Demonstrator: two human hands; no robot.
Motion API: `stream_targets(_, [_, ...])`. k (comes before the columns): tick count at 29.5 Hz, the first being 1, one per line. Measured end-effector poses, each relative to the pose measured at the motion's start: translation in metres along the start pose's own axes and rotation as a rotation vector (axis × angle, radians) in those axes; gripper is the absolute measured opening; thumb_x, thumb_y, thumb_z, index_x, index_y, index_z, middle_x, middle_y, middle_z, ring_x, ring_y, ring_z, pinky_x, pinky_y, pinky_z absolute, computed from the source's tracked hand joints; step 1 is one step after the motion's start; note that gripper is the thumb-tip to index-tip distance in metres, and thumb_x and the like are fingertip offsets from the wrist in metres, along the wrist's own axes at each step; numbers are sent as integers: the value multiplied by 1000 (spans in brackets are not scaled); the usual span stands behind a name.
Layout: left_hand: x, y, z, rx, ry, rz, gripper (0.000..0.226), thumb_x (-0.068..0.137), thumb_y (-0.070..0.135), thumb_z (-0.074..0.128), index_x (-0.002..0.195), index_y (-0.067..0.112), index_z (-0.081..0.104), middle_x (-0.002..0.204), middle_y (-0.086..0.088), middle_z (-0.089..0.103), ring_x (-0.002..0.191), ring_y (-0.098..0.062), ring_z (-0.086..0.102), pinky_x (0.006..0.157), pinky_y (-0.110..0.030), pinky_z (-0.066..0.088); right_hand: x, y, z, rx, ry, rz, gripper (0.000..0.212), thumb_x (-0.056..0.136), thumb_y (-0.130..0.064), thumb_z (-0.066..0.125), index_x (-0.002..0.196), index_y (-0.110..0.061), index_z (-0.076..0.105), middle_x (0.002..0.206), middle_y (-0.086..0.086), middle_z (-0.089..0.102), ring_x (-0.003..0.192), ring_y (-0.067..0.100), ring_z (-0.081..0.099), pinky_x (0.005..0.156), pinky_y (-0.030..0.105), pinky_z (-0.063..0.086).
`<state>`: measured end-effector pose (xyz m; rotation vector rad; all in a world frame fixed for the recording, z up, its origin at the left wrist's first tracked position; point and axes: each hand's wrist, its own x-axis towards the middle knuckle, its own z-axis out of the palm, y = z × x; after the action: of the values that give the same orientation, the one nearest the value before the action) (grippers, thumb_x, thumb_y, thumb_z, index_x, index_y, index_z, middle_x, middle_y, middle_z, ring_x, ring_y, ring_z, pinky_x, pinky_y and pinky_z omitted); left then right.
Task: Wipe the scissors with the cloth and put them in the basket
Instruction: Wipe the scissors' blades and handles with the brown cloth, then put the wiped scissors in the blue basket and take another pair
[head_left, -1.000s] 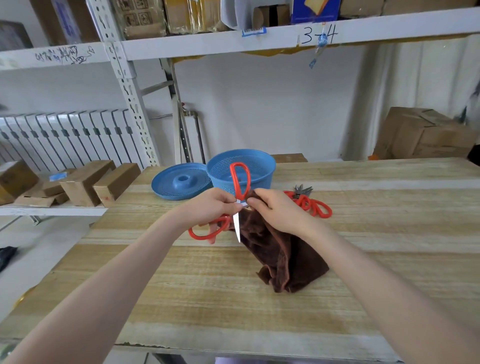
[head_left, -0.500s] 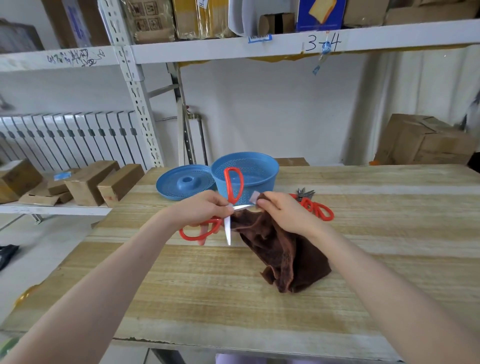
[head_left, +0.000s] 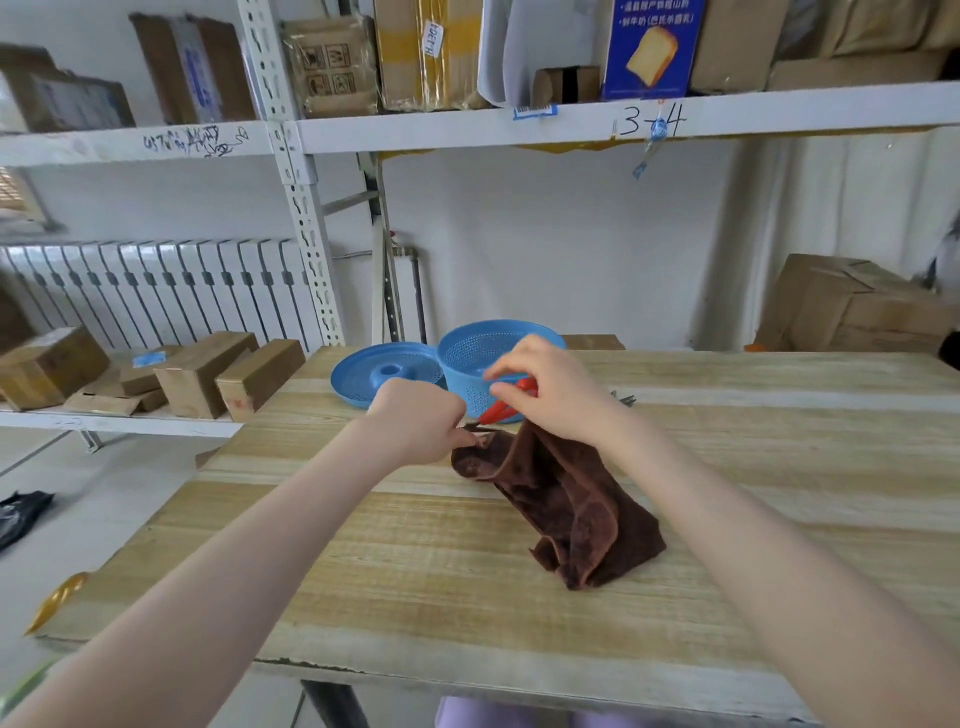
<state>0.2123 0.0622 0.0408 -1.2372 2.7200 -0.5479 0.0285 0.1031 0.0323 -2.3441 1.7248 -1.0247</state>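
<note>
The right hand (head_left: 545, 389) curls its fingers round the red handles of the scissors (head_left: 506, 408), just in front of the blue basket (head_left: 460, 384). The left hand (head_left: 421, 423) is closed on the top edge of the brown cloth (head_left: 566, 499), whose lower part lies on the table in front of the basket. Whether it also pinches the blade cannot be told.

The wipe likely goes best with the blades together and drawn through the fold, cloth kept between fingers and edge. The drop is then short.

The wooden table (head_left: 467, 597) is pale and streaked. A blue lid (head_left: 384, 374) touches the basket's left side. Behind the basket stand metal shelving (head_left: 291, 171), stacked cardboard boxes and a white radiator (head_left: 156, 291).
</note>
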Motion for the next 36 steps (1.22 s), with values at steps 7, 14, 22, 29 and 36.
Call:
stream_targets(7, [-2,-2,-16,-6,295,-333,51,88,68,45,75,19,40,59,7,42,50,-11,38,44,-27,21,6,-18,-12,-155,-5,201,41,100,-39,43,101,-6,65,95,11,66,90,28,62,68,34,42])
stream_targets(14, [5,-10,-29,-837,100,-459,38,95,49,48,78,15,47,71,-2,57,61,-14,54,57,-27,44,8,-14,-17,75,260,281,33,100,-26,50,123,-3,51,121,12,51,101,19,50,82,21,35])
stream_targets(22, [22,-2,-54,-1827,-58,-494,11,95,8,57,88,1,61,65,-8,71,58,-12,70,62,-23,56,20,1,-15,89,399,307,39,101,-26,46,131,0,47,128,14,47,107,14,42,87,20,33])
stream_targets(29, [53,1,-54,-1790,-20,-518,12,96,3,52,90,-3,60,80,-15,67,71,-18,66,70,-25,54,36,19,-17,178,346,368,54,83,-38,73,121,-6,53,112,2,47,102,15,50,83,24,40])
stream_targets(36, [86,-3,-45,-1681,16,-502,20,98,2,50,80,0,58,75,-14,66,70,-18,65,70,-25,53,55,31,-23,-72,310,408,45,64,-44,81,85,-10,60,78,2,63,72,20,57,53,29,37])
